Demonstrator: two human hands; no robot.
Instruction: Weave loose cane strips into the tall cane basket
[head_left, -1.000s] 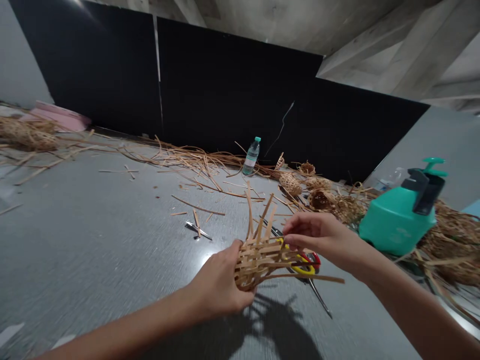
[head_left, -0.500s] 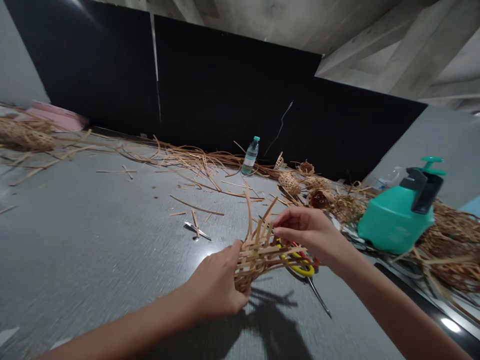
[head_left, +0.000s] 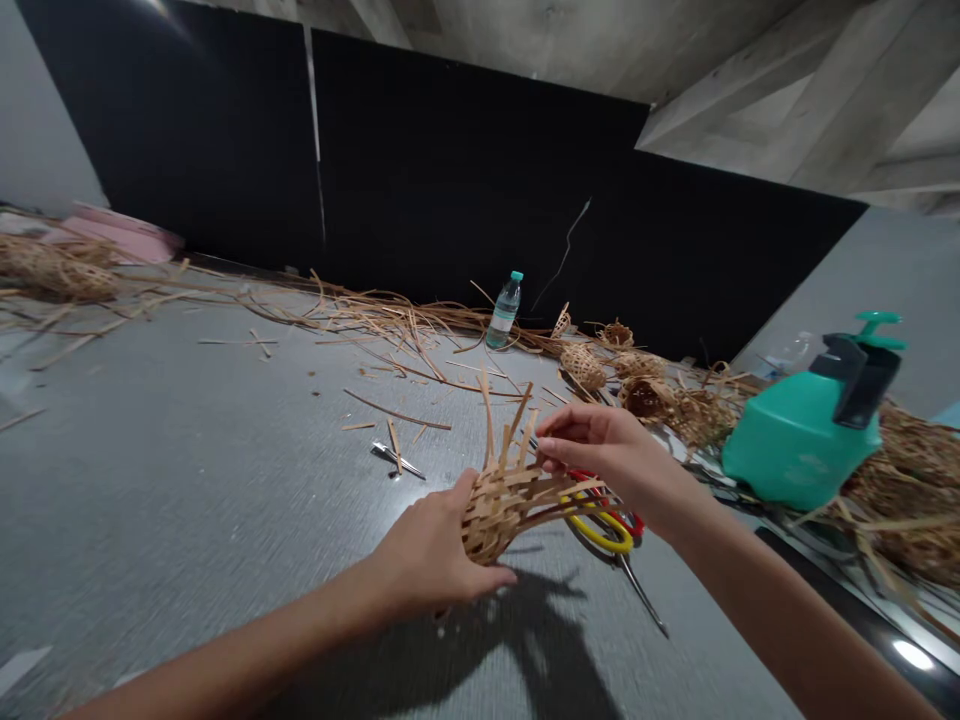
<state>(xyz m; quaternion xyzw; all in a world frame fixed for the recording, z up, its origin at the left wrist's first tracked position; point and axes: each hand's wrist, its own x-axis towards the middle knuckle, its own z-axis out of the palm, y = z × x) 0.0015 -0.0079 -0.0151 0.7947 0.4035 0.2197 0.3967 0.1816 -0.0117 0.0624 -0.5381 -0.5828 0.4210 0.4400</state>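
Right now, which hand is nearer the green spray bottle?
Right. The right hand is just left of the spray bottle in view, at the loose strips; the left hand is farther left, gripping the woven piece.

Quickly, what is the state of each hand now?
Left hand: holding the woven piece.
Right hand: pinched closed at its loose strips; whether gripping one cannot be told.

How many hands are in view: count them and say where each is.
2: the left hand, partly hidden, grips the woven piece; the right hand is at its loose upper strips.
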